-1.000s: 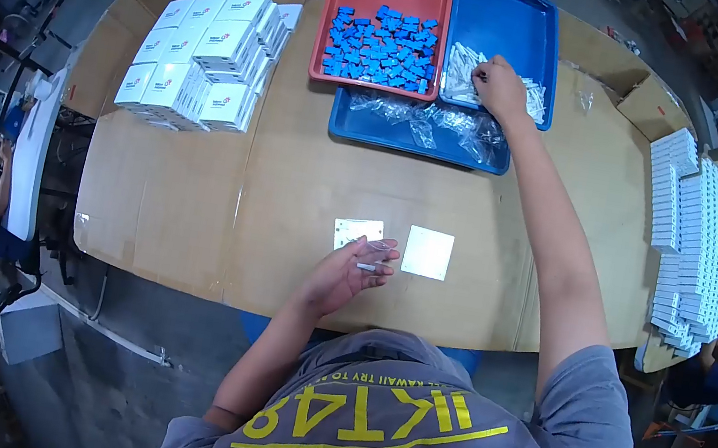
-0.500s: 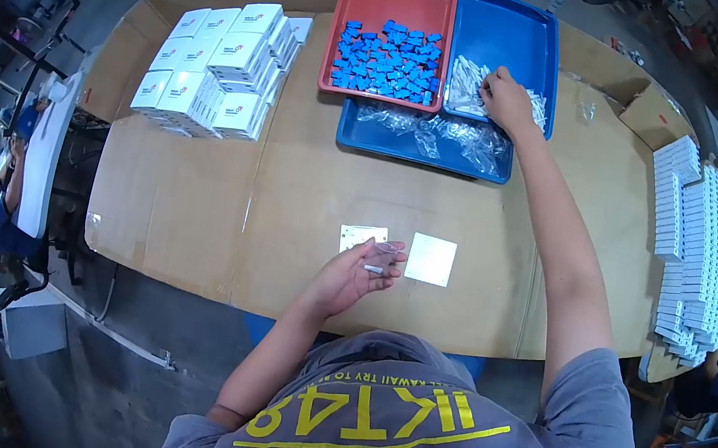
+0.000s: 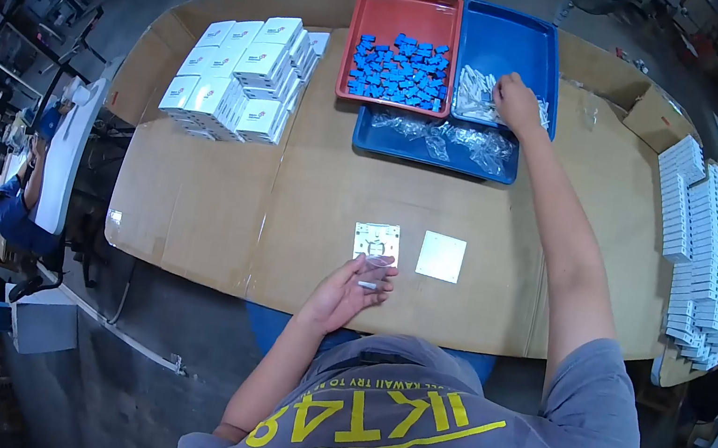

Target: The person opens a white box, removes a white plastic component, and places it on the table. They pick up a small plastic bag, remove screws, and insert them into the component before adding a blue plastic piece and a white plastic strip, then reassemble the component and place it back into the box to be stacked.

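- Clear bag (image 3: pixel 378 271) in left hand (image 3: pixel 345 294), fingers curled, body side of red tray (image 3: pixel 408 16); I'd hold it loose, uncrushed.
- White piece (image 3: pixel 368 284) there too; inside or against bag, can't tell.
- Right hand (image 3: pixel 515 107) at white pieces (image 3: pixel 475 94), right of red tray; grip hidden, can't tell. Light pinch should avoid strays.
- Square plates (image 3: pixel 442 257): body side of red tray.

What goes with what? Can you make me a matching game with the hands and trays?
1. Right hand
2. Left hand
3. Blue pieces
4. Crumpled clear plastic

A. In the red tray
B. At the white pieces
C. In the lower blue tray
D. Holding see-through plastic

Pairs: 1-B, 2-D, 3-A, 4-C
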A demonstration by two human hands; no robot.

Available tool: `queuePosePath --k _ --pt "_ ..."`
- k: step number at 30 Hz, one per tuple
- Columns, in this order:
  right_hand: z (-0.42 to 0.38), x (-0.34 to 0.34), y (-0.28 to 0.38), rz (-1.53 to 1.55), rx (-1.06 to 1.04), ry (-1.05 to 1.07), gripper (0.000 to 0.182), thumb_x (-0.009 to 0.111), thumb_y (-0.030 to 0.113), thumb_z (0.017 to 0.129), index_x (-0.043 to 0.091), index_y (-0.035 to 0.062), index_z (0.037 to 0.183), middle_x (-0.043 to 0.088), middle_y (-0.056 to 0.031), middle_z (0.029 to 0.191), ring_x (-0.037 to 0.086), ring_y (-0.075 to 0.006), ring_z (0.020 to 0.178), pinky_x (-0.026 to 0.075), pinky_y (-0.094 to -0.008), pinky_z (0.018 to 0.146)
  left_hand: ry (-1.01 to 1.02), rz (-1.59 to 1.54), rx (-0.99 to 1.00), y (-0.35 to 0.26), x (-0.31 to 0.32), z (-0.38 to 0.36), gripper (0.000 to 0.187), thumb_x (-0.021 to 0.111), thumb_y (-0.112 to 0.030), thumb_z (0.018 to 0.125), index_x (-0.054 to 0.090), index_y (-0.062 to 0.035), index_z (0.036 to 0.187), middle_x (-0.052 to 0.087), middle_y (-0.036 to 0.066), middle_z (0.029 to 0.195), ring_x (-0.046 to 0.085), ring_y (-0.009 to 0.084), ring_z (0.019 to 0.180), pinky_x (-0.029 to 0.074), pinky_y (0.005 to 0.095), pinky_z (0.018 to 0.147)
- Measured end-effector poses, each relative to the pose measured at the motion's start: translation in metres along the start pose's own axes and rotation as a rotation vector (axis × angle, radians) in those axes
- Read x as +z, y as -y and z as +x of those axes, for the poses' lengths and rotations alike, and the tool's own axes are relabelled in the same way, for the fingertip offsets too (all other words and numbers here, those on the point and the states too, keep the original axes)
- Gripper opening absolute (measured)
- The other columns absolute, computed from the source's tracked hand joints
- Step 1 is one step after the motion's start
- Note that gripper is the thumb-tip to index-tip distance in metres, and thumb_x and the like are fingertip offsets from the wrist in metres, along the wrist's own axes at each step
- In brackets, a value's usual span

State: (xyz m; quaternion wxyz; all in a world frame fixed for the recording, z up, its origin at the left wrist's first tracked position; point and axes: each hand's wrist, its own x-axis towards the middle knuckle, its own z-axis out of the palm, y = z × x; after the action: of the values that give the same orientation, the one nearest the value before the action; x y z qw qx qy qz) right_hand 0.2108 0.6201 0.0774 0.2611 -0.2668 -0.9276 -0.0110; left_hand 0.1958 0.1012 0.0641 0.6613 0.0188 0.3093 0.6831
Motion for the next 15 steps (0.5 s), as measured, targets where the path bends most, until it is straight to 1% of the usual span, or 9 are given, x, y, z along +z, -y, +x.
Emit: queuePosePath --k 1,3,6,7,10,11,13,14,15 --pt "0.000 -0.001 -0.001 0.156 0.079 -0.034 0.017 0.068 0.018 0.094 0.069 0.0019 0.101 0.070 -0.0168 0.103 0.069 -0.0363 0.084 0.054 -0.0490 0.072 0.000 -0.014 0.014 0.002 -0.005 -0.003 0.051 0.040 -0.040 0.114 0.055 0.0000 0.142 0.067 0.013 0.127 0.066 0.0212 0.105 0.054 0.0367 0.095" --pt "0.003 -0.010 -0.003 0.459 0.233 -0.107 0.021 0.071 0.017 0.095 0.070 0.0005 0.108 0.074 -0.0146 0.105 0.069 -0.0287 0.077 0.054 -0.0419 0.068 -0.005 -0.052 0.025 0.004 -0.013 -0.005 0.051 0.041 -0.041 0.114 0.056 -0.0010 0.141 0.067 0.014 0.127 0.066 0.0218 0.105 0.054 0.0374 0.094" --pt "0.003 -0.037 0.005 1.297 0.563 0.003 0.028 0.074 0.015 0.096 0.069 -0.0012 0.118 0.077 -0.0101 0.106 0.061 -0.0131 0.071 0.049 -0.0296 0.064 -0.008 -0.077 0.022 0.004 -0.015 -0.005 0.050 0.042 -0.041 0.113 0.056 -0.0019 0.142 0.067 0.014 0.127 0.066 0.0222 0.105 0.055 0.0376 0.093" --pt "-0.001 -0.067 0.027 1.512 0.619 0.002 0.026 0.073 0.012 0.098 0.068 -0.0021 0.120 0.073 -0.0060 0.104 0.052 -0.0055 0.071 0.045 -0.0225 0.065 -0.009 -0.077 0.019 0.004 -0.014 -0.003 0.050 0.042 -0.041 0.113 0.056 -0.0021 0.142 0.067 0.015 0.128 0.066 0.0222 0.106 0.055 0.0376 0.093" --pt "-0.014 -0.100 0.053 1.917 0.517 0.019 0.026 0.071 0.010 0.099 0.067 -0.0021 0.122 0.070 -0.0081 0.105 0.051 -0.0064 0.072 0.043 -0.0221 0.066 0.003 -0.079 0.015 0.003 -0.008 0.003 0.051 0.044 -0.042 0.113 0.056 -0.0024 0.141 0.067 0.014 0.129 0.067 0.0220 0.105 0.055 0.0373 0.092" --pt "-0.021 -0.110 0.062 1.996 0.468 0.031 0.023 0.069 0.008 0.100 0.067 -0.0016 0.121 0.067 -0.0078 0.104 0.050 -0.0070 0.073 0.043 -0.0228 0.067 0.009 -0.077 0.015 0.003 -0.006 0.003 0.051 0.045 -0.043 0.112 0.056 -0.0029 0.141 0.067 0.014 0.129 0.067 0.0218 0.105 0.055 0.0370 0.092" --pt "-0.035 -0.120 0.073 2.052 0.442 0.036 0.022 0.069 0.008 0.100 0.067 -0.0010 0.120 0.067 -0.0072 0.102 0.050 -0.0074 0.072 0.043 -0.0236 0.066 0.025 -0.069 0.017 -0.001 -0.001 0.009 0.051 0.045 -0.044 0.112 0.056 -0.0038 0.141 0.067 0.013 0.130 0.067 0.0214 0.104 0.055 0.0363 0.091" --pt "-0.045 -0.124 0.079 2.081 0.435 0.043 0.021 0.069 0.007 0.100 0.067 -0.0008 0.120 0.067 -0.0069 0.102 0.050 -0.0076 0.072 0.043 -0.0240 0.065 0.022 -0.089 0.012 -0.002 0.000 0.012 0.050 0.045 -0.043 0.112 0.056 -0.0035 0.142 0.068 0.013 0.129 0.067 0.0221 0.104 0.056 0.0374 0.092" --pt "-0.057 -0.131 0.089 2.077 0.476 0.028 0.017 0.067 0.005 0.100 0.068 0.0001 0.116 0.066 -0.0054 0.099 0.049 -0.0082 0.072 0.042 -0.0249 0.064 0.012 -0.113 0.006 -0.002 0.000 0.015 0.050 0.045 -0.042 0.112 0.056 -0.0033 0.142 0.068 0.012 0.128 0.068 0.0228 0.103 0.056 0.0385 0.093"
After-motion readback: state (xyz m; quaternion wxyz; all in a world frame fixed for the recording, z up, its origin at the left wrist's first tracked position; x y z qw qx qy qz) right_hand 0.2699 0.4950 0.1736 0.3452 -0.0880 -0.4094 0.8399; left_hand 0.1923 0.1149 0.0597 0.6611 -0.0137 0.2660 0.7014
